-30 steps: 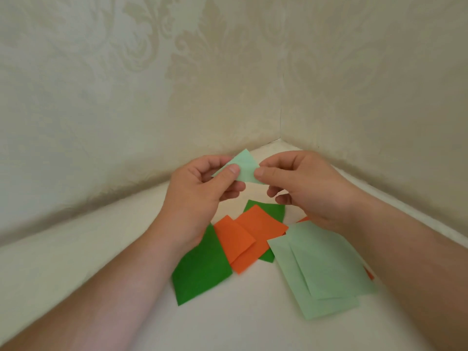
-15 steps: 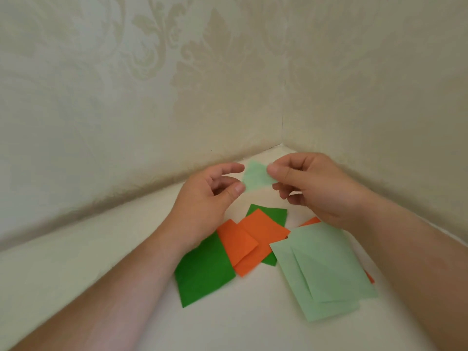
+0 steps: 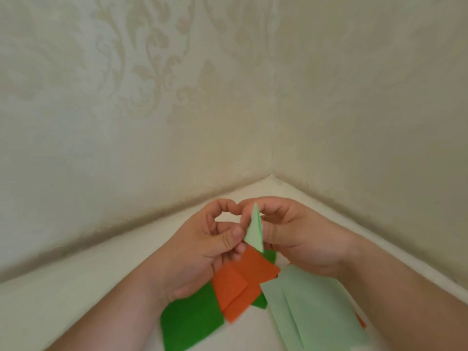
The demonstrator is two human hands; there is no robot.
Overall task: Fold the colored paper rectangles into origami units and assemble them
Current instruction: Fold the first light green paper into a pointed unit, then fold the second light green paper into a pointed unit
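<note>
A small light green folded paper unit (image 3: 254, 230) stands upright as a narrow triangle between my two hands, above the white surface. My left hand (image 3: 200, 252) has its thumb against the unit's lower left edge and its fingers curled behind. My right hand (image 3: 296, 236) pinches the unit's right side with thumb and fingers. Below them lie loose sheets: orange paper (image 3: 243, 279), dark green paper (image 3: 190, 323) and light green paper (image 3: 311, 310).
The white surface (image 3: 88, 287) ends in a corner between two patterned beige walls (image 3: 152, 97) just behind my hands. A further dark green sheet (image 3: 269, 255) peeks out under the orange ones. An orange corner (image 3: 361, 323) shows at the right.
The light green unit has turned from a flat, wide shape to an upright narrow triangle. Both hands have closed in together around it, and the view has tilted up.
</note>
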